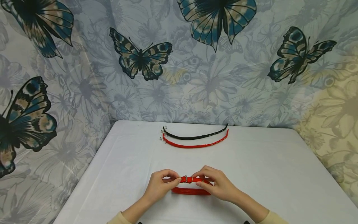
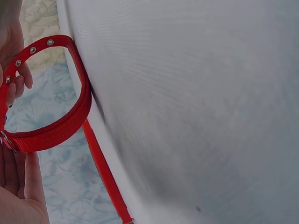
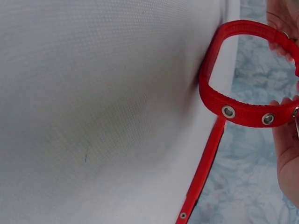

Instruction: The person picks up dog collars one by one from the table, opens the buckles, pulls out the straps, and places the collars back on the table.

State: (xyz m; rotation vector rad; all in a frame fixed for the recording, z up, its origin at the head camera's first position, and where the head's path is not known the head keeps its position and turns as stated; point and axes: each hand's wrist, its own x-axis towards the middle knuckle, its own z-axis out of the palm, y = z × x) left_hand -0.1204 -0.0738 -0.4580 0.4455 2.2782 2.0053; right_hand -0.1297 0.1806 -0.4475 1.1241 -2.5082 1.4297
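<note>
A red collar (image 1: 191, 191) is closed into a loop above the near part of the white table, its lower side at or close to the cloth. My left hand (image 1: 161, 183) pinches it beside the metal buckle (image 1: 184, 179). On the other side of the buckle, my right hand (image 1: 219, 184) holds the strap between thumb and fingers. Metal eyelets (image 2: 32, 50) run along the strap in the left wrist view. In the right wrist view the loop (image 3: 247, 119) hangs between both hands, and the buckle area is partly cut off by the frame edge.
Farther back on the white table (image 1: 134, 161), a second red collar (image 1: 193, 146) lies stretched out. Just behind it is a black collar (image 1: 193, 138), with buckles at the left ends of both. Butterfly-patterned cloth (image 1: 156, 99) hangs behind and to the sides.
</note>
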